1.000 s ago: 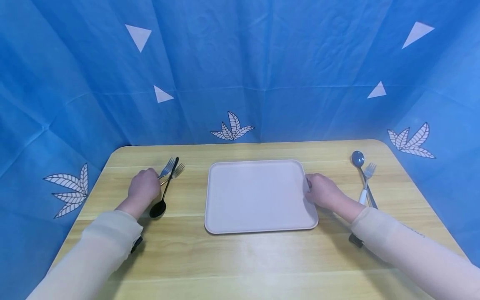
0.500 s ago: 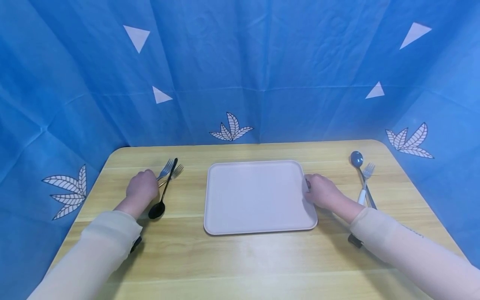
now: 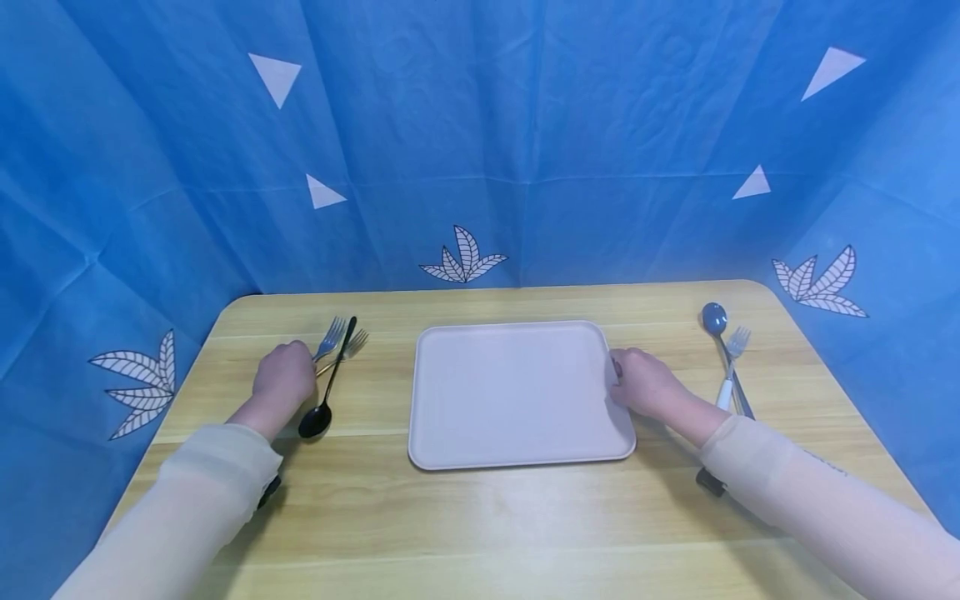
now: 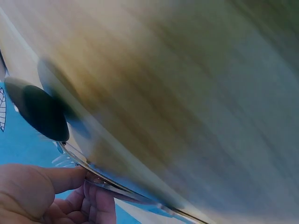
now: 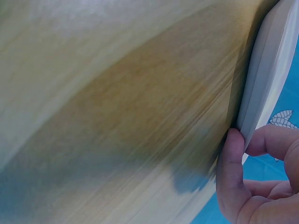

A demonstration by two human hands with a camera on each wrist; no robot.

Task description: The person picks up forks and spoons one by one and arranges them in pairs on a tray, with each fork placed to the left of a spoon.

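Observation:
My left hand (image 3: 283, 379) is at the cutlery on the table's left side. Its thumb and fingers pinch a thin metal handle in the left wrist view, and in the head view the handle of a silver fork (image 3: 330, 337) runs into that hand. A gold-necked fork (image 3: 356, 343) lies beside it, and a black spoon (image 3: 315, 421) crosses both with its bowl toward me. At the middle lies a flat pale rectangular tray (image 3: 517, 392). My right hand (image 3: 645, 383) grips its right rim, thumb and finger pinching the edge (image 5: 264, 70) in the right wrist view.
On the right, a spoon (image 3: 715, 317) lies crossed with a white-handled fork (image 3: 725, 392), partly covered by my right sleeve (image 3: 810, 492). The wooden table (image 3: 480, 517) has rounded far corners. A blue curtain (image 3: 525, 142) hangs close behind it and along both sides.

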